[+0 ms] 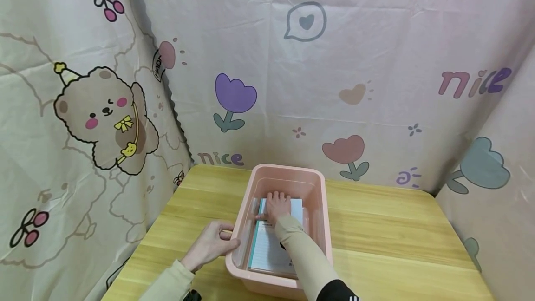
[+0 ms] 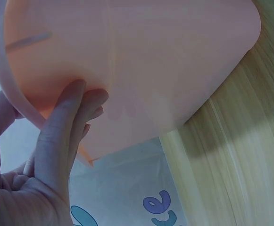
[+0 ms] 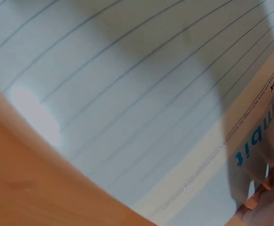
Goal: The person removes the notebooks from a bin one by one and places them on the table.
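Observation:
A light-blue lined notebook lies flat inside a pink plastic bin. My right hand reaches into the bin and rests on the upper part of the notebook, its fingers spread toward the far end. In the right wrist view, fingertips lie on the printed cover of the notebook. With my left hand I grip the left rim of the bin. The left wrist view has its fingers against the outer wall of the bin, the thumb over the rim.
The bin stands on a wooden table, whose surface extends to both sides. Behind and beside the table hangs a printed cloth with flowers, a bear and lettering. A dark band shows on my right sleeve.

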{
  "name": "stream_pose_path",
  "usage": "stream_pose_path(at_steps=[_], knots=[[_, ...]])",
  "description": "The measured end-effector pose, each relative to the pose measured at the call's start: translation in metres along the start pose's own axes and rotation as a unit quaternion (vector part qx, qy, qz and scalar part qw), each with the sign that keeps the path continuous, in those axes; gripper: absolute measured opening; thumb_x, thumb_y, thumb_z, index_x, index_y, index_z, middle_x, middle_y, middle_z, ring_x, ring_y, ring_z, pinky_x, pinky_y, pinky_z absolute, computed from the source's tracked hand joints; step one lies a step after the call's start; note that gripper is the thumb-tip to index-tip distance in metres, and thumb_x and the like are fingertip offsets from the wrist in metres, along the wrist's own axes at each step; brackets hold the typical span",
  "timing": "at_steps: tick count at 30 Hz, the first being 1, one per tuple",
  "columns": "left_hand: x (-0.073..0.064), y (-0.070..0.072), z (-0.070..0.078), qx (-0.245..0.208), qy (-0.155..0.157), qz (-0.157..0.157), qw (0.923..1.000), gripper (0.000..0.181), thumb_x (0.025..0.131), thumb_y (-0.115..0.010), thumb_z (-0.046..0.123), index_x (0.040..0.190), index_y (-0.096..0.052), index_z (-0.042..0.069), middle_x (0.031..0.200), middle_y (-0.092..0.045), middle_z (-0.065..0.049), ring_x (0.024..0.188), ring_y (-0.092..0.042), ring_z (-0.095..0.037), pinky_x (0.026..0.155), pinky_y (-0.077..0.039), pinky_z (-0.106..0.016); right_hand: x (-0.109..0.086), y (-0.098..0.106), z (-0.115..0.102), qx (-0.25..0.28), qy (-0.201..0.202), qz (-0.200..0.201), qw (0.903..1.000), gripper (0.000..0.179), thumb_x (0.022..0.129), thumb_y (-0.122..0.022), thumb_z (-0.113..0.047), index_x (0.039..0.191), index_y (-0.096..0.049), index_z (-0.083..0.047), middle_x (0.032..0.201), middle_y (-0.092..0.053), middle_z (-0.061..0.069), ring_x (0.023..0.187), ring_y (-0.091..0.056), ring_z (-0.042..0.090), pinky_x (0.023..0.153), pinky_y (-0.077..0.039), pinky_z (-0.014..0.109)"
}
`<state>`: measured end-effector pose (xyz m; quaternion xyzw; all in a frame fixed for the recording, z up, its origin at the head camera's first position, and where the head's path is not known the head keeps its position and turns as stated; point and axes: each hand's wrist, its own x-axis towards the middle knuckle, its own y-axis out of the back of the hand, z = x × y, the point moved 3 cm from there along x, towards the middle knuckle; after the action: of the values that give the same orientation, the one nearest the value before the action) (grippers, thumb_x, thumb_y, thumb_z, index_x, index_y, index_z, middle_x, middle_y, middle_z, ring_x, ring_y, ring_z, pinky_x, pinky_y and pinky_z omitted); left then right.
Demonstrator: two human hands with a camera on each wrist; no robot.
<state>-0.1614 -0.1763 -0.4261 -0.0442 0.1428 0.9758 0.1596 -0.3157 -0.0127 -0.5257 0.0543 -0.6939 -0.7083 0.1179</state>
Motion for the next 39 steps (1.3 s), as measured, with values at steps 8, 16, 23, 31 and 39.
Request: stream_pose_path(at_steps=[8, 16, 23, 31, 39], knots=[[0.000, -0.001, 0.001, 0.008, 0.002, 0.005, 0.9999, 0.047, 0.088, -0.062, 0.002, 0.125, -0.052, -0.025, 0.099, -0.073, -0.034, 0.087, -0.075, -0.041, 0.072, -0.066, -0.038, 0.001, 0.001, 0.004, 0.004, 0.022, 0.002, 0.9997, 0.078, 0.075, -0.068, -0.076, 0.113, -0.057, -0.009, 0.111, -0.059, 0.010, 0.107, -0.052, 0.027, 0.097, -0.045, 0.042], [0.000, -0.001, 0.001, 0.005, -0.001, -0.004, 1.0000, 0.049, 0.089, -0.061, 0.002, 0.127, -0.050, -0.026, 0.098, -0.073, -0.033, 0.088, -0.075, -0.041, 0.073, -0.066, -0.038, 0.000, 0.009, 0.012, 0.019, 0.031, 0.019, 0.9992, 0.082, 0.077, -0.055, -0.084, 0.106, -0.057, -0.007, 0.104, -0.060, 0.010, 0.099, -0.052, 0.026, 0.092, -0.045, 0.040], [0.001, -0.001, -0.001, 0.006, 0.005, -0.006, 1.0000, 0.048, 0.089, -0.061, 0.002, 0.128, -0.050, -0.025, 0.100, -0.073, -0.034, 0.088, -0.076, -0.038, 0.074, -0.066, -0.039, 0.001, 0.014, 0.018, -0.002, 0.014, 0.017, 0.9998, 0.089, 0.072, -0.051, -0.092, 0.106, -0.056, -0.009, 0.098, -0.060, 0.008, 0.090, -0.051, 0.022, 0.084, -0.045, 0.035], [0.000, -0.002, 0.002, 0.000, 0.000, -0.010, 1.0000, 0.049, 0.089, -0.062, 0.004, 0.127, -0.052, -0.024, 0.100, -0.073, -0.032, 0.089, -0.076, -0.034, 0.073, -0.065, -0.034, 0.003, 0.018, 0.016, 0.012, 0.012, 0.023, 0.9996, 0.071, 0.079, -0.062, -0.076, 0.105, -0.055, -0.010, 0.103, -0.062, 0.011, 0.096, -0.055, 0.026, 0.093, -0.046, 0.040], [-0.001, -0.002, 0.003, -0.005, 0.005, -0.011, 0.9999, 0.048, 0.089, -0.061, 0.004, 0.127, -0.051, -0.024, 0.100, -0.074, -0.031, 0.090, -0.076, -0.035, 0.075, -0.065, -0.037, 0.005, 0.026, 0.016, 0.009, 0.017, 0.045, 0.9988, 0.067, 0.079, -0.060, -0.076, 0.095, -0.053, -0.011, 0.092, -0.061, 0.010, 0.088, -0.053, 0.027, 0.084, -0.046, 0.039]])
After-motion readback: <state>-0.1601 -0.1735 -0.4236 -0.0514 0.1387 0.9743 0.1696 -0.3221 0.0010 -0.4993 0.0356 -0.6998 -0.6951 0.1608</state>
